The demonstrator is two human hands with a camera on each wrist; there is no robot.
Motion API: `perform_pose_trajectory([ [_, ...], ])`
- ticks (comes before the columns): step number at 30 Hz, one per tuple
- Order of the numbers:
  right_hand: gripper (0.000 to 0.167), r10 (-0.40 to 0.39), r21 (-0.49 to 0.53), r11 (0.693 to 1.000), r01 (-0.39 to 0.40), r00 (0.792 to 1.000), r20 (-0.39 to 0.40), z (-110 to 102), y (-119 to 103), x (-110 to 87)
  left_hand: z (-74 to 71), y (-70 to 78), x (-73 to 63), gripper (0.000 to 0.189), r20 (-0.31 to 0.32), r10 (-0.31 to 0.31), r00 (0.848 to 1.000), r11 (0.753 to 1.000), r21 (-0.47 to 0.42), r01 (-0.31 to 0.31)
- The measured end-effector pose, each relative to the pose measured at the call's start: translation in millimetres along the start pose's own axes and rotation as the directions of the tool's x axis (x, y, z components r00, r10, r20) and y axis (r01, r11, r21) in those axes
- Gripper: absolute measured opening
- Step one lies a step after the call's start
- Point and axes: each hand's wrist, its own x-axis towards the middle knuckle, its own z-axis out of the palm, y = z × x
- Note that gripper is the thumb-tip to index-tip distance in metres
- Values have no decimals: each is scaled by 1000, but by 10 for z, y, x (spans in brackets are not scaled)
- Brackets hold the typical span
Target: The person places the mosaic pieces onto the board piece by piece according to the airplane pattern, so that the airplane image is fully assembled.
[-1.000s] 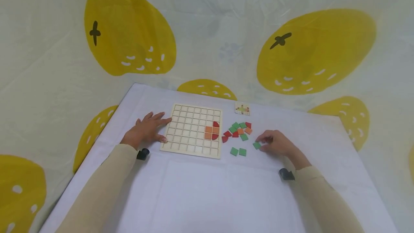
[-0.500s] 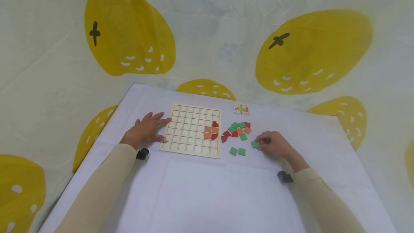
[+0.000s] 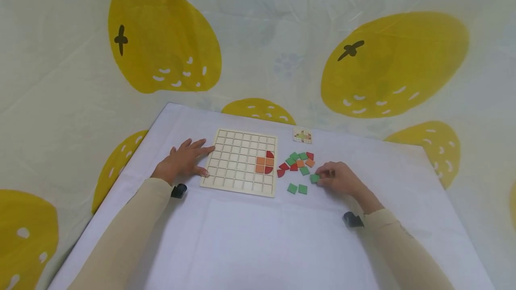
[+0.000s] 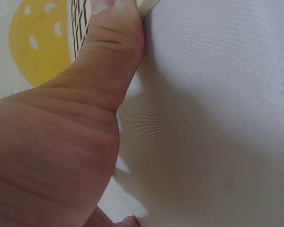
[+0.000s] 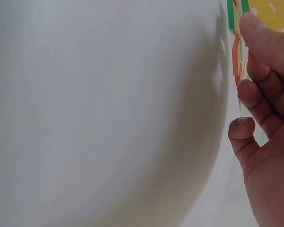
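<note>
A wooden grid board lies on the table, with orange square tiles and red quarter-round tiles set in cells along its right side. My left hand rests at the board's left edge, fingers spread; its thumb lies on the rim in the left wrist view. Right of the board, my right hand pinches a green square tile between thumb and finger, low over the table. In the right wrist view the thumb is extended while other fingers curl inward.
A loose cluster of green, orange and red tiles lies between board and right hand. Two green tiles lie nearer me. Behind them is a small pattern card. A cloth printed with yellow fruit hangs behind the white table.
My right hand has moved slightly left with the green tile, bringing it closer to the loose cluster. The left hand stays at the board's edge.
</note>
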Motion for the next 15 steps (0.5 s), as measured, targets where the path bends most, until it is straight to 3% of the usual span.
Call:
perform_pose_trajectory([
  [15,25,-59,27,998,59,998,-6,44,-224,43,-29,11,-11,97,4,0,1000,1000,-1,0],
])
